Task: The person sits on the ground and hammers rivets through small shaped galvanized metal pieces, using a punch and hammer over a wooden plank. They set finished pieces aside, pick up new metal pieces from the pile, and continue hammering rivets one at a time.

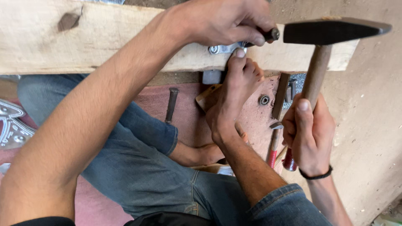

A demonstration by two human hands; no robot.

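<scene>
Right hand gripping wooden-handled hammer just right of the plank, foot bracing a metal piece against it, left hand pinching a punch there: a glancing blow is risking fingers.

A metal piece lies on the plank, hammer right of it.

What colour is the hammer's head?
Black, on a wooden handle; the hammer head shows in the head view.
</scene>
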